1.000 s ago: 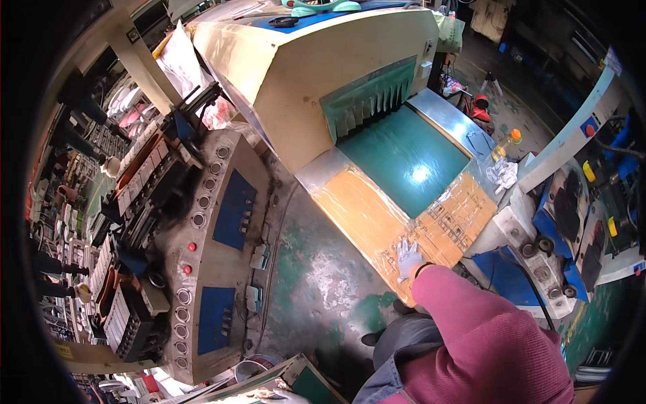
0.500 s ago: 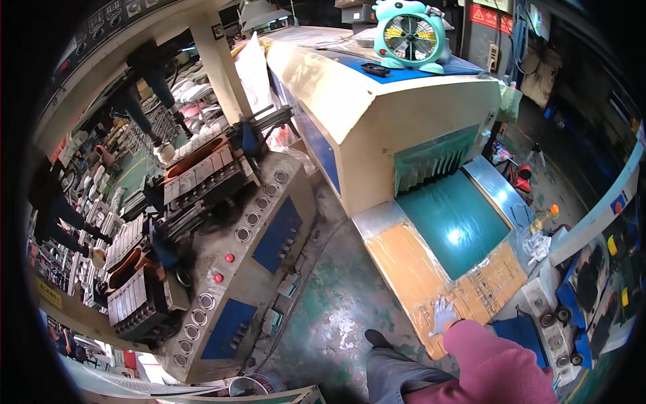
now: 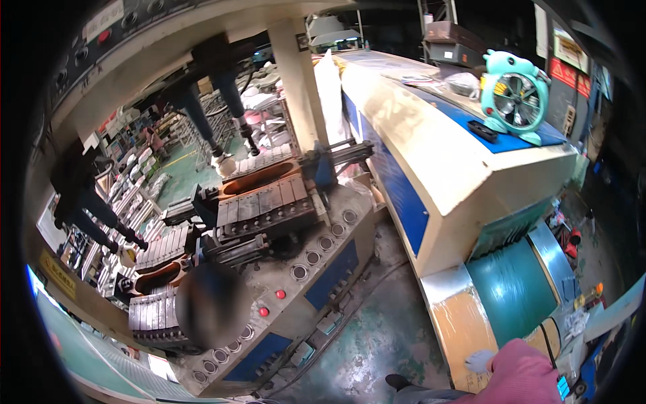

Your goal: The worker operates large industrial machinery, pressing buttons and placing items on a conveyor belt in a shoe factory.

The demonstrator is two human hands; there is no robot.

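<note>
My right hand (image 3: 479, 361), in a pale glove below a pink sleeve (image 3: 521, 374), is over the tan board (image 3: 461, 320) at the front of the conveyor machine. Its fingers look flat and spread little, with nothing visible in them. Just beyond it lies the green conveyor belt (image 3: 511, 289), running out from under a fringed green curtain (image 3: 509, 232). A brown piece with a dark edge (image 3: 550, 337) shows beside the sleeve. My left hand is out of sight.
At left stands a press machine with metal clamp blocks (image 3: 262, 202), round dials (image 3: 313, 258) and red buttons (image 3: 280, 294); a dark blur hides part of it. A mint-green fan (image 3: 517, 101) tops the cream housing (image 3: 431, 148). My shoe (image 3: 397, 382) is on the green floor (image 3: 377, 337).
The view has swung left, bringing more of the press machine into the picture. My right hand stays by the tan board, its fingers less spread than before.
</note>
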